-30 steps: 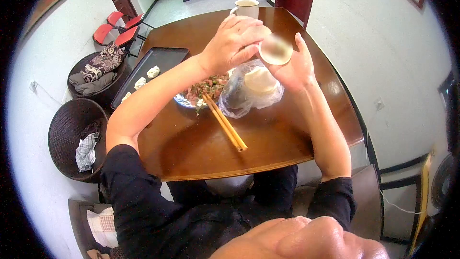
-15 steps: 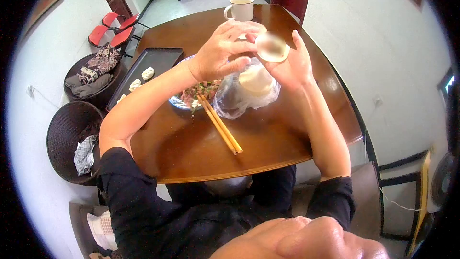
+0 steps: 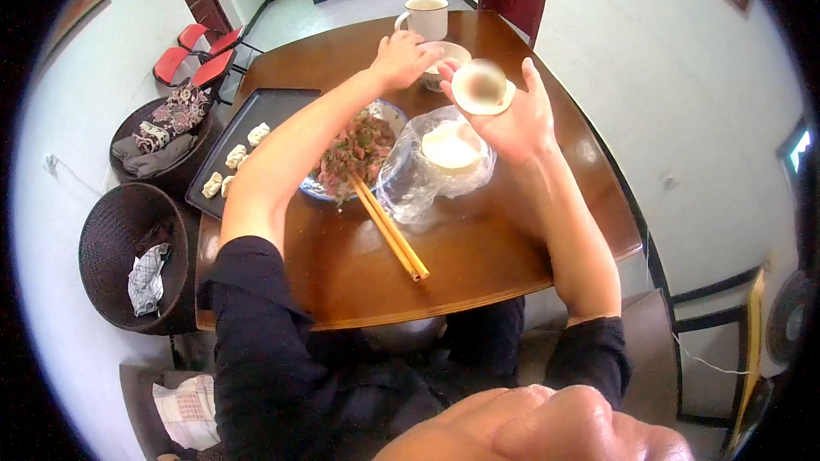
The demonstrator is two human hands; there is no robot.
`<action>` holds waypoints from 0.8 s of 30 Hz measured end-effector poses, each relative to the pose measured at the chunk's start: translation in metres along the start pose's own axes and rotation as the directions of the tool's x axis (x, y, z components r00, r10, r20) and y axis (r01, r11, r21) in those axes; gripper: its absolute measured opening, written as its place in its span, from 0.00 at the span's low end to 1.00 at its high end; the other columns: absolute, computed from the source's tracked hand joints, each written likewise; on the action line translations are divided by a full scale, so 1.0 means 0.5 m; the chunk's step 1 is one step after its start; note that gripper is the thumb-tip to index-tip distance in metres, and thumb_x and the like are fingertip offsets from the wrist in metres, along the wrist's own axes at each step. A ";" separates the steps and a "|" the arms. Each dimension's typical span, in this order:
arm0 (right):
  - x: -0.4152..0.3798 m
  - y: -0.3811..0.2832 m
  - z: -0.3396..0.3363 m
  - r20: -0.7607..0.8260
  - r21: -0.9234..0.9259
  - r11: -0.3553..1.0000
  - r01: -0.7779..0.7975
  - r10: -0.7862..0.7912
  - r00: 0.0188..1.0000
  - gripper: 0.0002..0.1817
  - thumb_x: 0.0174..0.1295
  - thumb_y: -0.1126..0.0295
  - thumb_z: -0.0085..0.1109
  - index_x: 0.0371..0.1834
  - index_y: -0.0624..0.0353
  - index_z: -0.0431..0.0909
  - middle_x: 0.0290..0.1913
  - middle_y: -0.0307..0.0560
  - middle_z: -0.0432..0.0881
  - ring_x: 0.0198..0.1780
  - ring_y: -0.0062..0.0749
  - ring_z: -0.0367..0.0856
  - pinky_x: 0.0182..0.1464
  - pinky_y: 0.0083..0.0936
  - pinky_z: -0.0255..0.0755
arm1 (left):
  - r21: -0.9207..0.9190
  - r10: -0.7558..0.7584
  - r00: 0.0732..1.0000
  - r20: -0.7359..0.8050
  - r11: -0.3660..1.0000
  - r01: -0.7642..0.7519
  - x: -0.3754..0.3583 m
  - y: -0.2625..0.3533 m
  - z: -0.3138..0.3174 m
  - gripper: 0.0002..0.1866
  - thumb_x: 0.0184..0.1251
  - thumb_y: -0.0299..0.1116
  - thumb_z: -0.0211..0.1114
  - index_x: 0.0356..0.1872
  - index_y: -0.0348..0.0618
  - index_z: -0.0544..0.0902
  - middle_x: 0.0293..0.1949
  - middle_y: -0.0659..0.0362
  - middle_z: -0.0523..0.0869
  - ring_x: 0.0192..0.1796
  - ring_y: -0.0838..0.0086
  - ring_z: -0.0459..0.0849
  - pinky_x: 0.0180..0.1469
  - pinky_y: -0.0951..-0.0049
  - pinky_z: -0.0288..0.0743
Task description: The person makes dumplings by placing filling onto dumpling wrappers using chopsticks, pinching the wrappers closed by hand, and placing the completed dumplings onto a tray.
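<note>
My left hand (image 3: 403, 60) reaches to a small bowl (image 3: 453, 49) at the far side of the table. Its fingers are stretched out over the bowl's left rim and hold nothing; whether the tips touch the contents is hidden. On the upturned palm of my right hand (image 3: 521, 124) rests a round dumpling wrapper (image 3: 491, 107). A blurred patch covers the wrapper's middle. Below it, a stack of pale wrappers (image 3: 451, 147) lies in a clear plastic bag (image 3: 406, 192). Left of the bag stands a plate of chopped meat and greens filling (image 3: 363, 147), with wooden chopsticks (image 3: 395, 235) leaning on it.
A black tray (image 3: 278, 107) with several folded dumplings (image 3: 237, 155) lies at the table's left. Behind the bowl stands a white mug (image 3: 425, 17). Woven baskets (image 3: 102, 248) holding cloth and red chairs (image 3: 171, 64) are beyond the left edge.
My left hand has moved away from the wrapper, leftward and forward to the bowl. My right hand has stayed almost in place with the wrapper on it. More of the filling and tray shows.
</note>
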State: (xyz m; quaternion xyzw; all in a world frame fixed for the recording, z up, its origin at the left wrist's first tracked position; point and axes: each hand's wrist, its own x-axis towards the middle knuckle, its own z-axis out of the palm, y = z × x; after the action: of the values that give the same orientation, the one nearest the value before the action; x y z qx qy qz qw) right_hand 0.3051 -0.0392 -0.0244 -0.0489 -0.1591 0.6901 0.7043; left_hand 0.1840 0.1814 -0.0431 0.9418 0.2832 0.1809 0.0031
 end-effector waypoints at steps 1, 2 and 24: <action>0.000 -0.001 0.001 0.000 -0.004 1.000 0.002 -0.002 1.000 0.43 0.72 0.41 0.33 0.69 0.77 0.48 0.66 0.75 0.62 0.66 0.61 0.68 0.69 0.50 0.62 | 0.094 0.005 1.000 0.027 0.996 -0.008 -0.008 0.002 0.021 0.22 0.73 0.44 0.45 0.58 0.45 0.78 0.67 0.52 0.70 0.72 0.54 0.60 0.72 0.45 0.49; 0.001 0.000 0.002 0.007 -0.005 1.000 0.000 0.000 1.000 0.43 0.72 0.40 0.32 0.69 0.76 0.49 0.66 0.74 0.62 0.66 0.61 0.68 0.69 0.50 0.62 | 0.189 0.007 0.998 0.057 0.982 -0.018 -0.010 -0.001 0.036 0.24 0.73 0.44 0.45 0.64 0.47 0.74 0.71 0.53 0.65 0.75 0.54 0.54 0.73 0.40 0.44; -0.026 0.011 0.028 -0.028 -0.251 0.967 0.051 -0.060 0.998 0.44 0.69 0.35 0.31 0.69 0.68 0.56 0.66 0.60 0.66 0.68 0.49 0.65 0.71 0.45 0.59 | 0.185 0.595 0.754 -0.278 0.804 -0.565 -0.158 0.252 -0.138 0.33 0.70 0.65 0.40 0.53 0.51 0.83 0.70 0.54 0.65 0.74 0.54 0.55 0.73 0.41 0.39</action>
State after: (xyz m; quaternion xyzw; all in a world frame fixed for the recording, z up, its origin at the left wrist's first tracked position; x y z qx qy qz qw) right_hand 0.2959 -0.0541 -0.0148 -0.1451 -0.2334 0.6436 0.7143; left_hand 0.1662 0.0269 0.0083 0.9395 -0.0184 0.3114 -0.1415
